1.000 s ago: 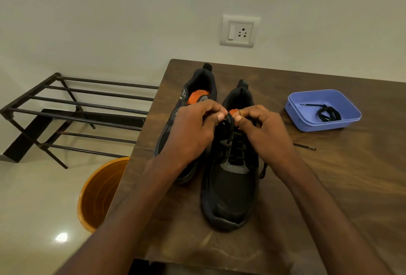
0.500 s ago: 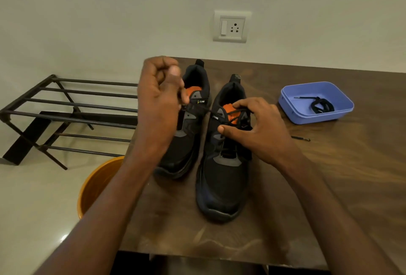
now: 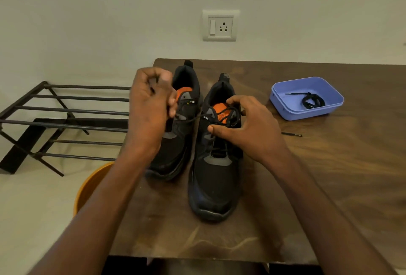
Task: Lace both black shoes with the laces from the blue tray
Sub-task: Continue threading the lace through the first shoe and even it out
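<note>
Two black shoes with orange insoles stand side by side on the brown table (image 3: 329, 187). The right shoe (image 3: 214, 182) carries a black lace (image 3: 191, 118) through its eyelets. My left hand (image 3: 151, 108) is raised over the left shoe (image 3: 178, 140) and grips one end of that lace, which runs taut to the right shoe. My right hand (image 3: 248, 130) rests on the right shoe's collar and pinches the lace at the top eyelets. The lace's other tip (image 3: 292, 134) lies on the table to the right. A blue tray (image 3: 283, 105) at the back right holds a coiled black lace (image 3: 312, 101).
A dark metal shoe rack (image 3: 66, 119) stands on the floor to the left. An orange bucket (image 3: 87, 187) sits below the table's left edge. A wall socket (image 3: 220, 25) is on the wall behind the table.
My left hand has drawn the lace end up and to the left, away from the right shoe. My right hand stays at the top eyelets.
</note>
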{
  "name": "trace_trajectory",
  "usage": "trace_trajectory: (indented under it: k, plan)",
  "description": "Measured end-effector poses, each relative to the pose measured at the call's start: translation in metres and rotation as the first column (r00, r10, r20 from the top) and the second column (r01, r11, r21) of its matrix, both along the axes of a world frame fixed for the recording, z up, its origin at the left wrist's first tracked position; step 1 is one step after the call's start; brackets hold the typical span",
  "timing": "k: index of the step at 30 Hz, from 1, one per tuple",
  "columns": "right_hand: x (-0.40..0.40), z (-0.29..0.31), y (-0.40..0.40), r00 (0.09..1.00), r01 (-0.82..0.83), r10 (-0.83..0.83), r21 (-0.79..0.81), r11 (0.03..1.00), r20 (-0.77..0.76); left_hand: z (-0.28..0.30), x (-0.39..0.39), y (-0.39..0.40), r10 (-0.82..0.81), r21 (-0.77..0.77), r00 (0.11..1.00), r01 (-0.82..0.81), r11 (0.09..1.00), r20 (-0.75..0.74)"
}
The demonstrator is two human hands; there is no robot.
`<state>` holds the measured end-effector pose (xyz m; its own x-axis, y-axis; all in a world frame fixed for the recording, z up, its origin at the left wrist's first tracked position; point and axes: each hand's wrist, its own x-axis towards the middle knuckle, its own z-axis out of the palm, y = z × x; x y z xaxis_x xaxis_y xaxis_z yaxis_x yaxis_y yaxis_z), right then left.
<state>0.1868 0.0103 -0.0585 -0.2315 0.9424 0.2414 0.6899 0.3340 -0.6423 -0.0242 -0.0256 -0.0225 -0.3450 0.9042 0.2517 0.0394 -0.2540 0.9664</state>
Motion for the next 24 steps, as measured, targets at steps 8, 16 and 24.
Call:
trace_trajectory:
  k: [8,16,24]
  plan:
    - [-0.004,-0.001,-0.001,0.993,-0.022,0.018,-0.033,0.999,-0.116,-0.024,0.017,0.005,-0.009,-0.027,0.764,-0.011,1.0,-0.645]
    - [-0.008,0.003,-0.005,0.987,-0.052,0.046,-0.039,0.998,-0.155,-0.016,0.027,-0.001,-0.084,-0.098,0.995,0.088,0.991,0.046]
    - [-0.004,0.006,-0.007,0.986,-0.031,0.014,-0.098,0.995,-0.164,-0.021,0.02,0.001,0.028,-0.075,0.967,-0.048,0.996,-0.252]
